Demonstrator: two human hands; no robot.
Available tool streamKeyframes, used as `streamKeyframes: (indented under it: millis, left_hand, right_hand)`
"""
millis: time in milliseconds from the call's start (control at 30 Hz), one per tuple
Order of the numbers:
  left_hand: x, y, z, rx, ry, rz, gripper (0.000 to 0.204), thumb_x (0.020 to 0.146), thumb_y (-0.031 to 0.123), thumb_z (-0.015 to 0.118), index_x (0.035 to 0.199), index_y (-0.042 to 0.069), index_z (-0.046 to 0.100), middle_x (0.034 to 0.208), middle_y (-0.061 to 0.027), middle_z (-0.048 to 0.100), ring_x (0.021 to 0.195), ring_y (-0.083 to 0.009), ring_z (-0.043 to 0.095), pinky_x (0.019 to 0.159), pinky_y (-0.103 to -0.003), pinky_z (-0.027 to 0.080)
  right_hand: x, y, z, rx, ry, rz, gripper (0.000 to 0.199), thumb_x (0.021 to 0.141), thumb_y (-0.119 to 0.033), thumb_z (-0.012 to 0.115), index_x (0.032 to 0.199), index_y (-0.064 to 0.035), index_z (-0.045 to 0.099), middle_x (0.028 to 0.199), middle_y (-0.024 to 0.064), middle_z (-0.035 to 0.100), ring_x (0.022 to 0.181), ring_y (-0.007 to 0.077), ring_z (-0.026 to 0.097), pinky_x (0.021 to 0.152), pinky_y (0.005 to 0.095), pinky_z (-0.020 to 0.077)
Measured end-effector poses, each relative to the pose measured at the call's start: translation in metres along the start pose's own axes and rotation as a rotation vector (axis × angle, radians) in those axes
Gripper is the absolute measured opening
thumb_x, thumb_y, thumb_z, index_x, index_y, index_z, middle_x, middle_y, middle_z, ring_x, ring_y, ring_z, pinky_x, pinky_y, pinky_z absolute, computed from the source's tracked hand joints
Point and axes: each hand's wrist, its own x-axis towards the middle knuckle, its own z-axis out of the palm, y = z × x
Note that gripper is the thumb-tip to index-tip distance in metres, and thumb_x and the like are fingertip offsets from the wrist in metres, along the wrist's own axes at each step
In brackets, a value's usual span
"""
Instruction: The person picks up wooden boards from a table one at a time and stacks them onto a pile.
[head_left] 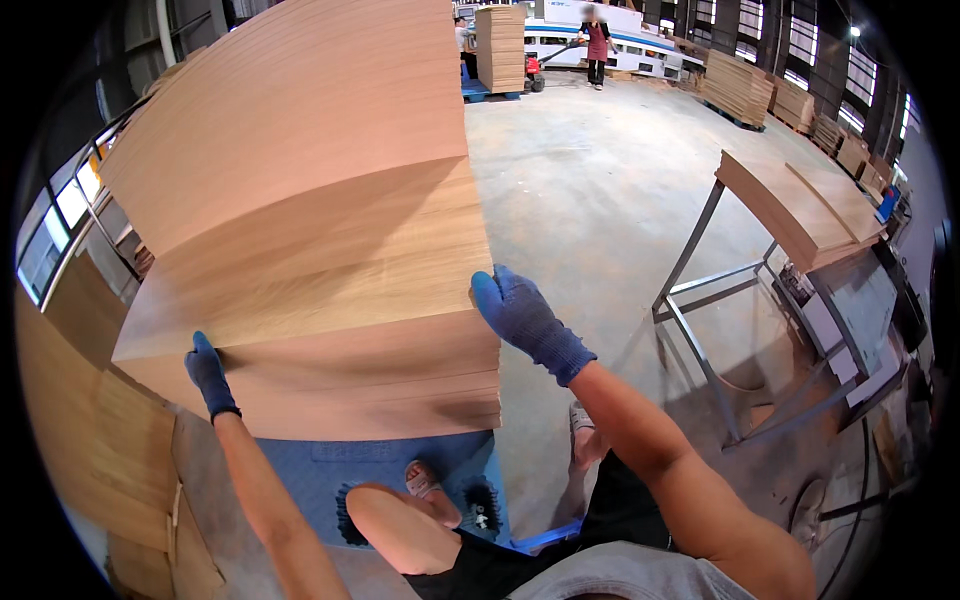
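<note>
Working from your 9 o'clock side, note the leaning boards [95, 440] standing on edge low at the left, clear of the lift. Your left hand [208, 374], in a blue glove, is pressed against the near left corner of the stack of wood panels [330, 370], with the fingers curled onto the edge of the top sheet [300, 170]; whether they close fully around it cannot be told from this view. That top sheet is already raised at its far end and tilts up toward 12 o'clock, while its near edge sits on the stack at 6 o'clock. The stack itself rests on a blue pallet base [400, 470] directly in front of your feet. Your right hand [520, 315], also gloved, is clamped on the near right corner of the raised sheet, fingers wrapped over its edge. Judged from this, separation of the sheet is underway and the lift is partial; the sheet has not left the stack, and many panels remain beneath it. At 3 o'clock a metal-frame stand [700, 300] carries a few panels [790, 210], well apart from your stack. At 1 o'clock, far off, a person [597, 45] stands near other pallets.
</note>
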Motion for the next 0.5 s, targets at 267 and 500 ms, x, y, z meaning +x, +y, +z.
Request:
streamKeyframes:
  millis: [267, 500]
  left_hand:
    - [0.006, -0.009, -0.01, 0.013, 0.085, 0.008, 0.071, 0.09, 0.054, 0.045, 0.061, -0.01, 0.055, 0.051, -0.0164, 0.051, 0.051, -0.028, 0.045, 0.055, -0.045, 0.036]
    - [0.005, -0.007, -0.005, 0.056, 0.023, 0.001, 0.072, 0.09, 0.054, 0.046, 0.069, -0.013, 0.06, 0.063, -0.0281, 0.059, 0.058, -0.0377, 0.052, 0.06, -0.048, 0.041]
  right_hand:
    - [-0.005, -0.005, 0.012, -0.005, 0.108, 0.002, 0.023, 0.091, -0.024, 0.045, 0.087, -0.0021, 0.051, 0.083, 0.0261, 0.057, 0.072, 0.0436, 0.057, 0.064, 0.0536, 0.0453]
    - [-0.014, -0.019, 0.002, 0.115, 0.215, 0.262, 0.032, 0.089, -0.032, 0.049, 0.089, -0.001, 0.054, 0.072, 0.0257, 0.059, 0.069, 0.0441, 0.058, 0.065, 0.0505, 0.0466]
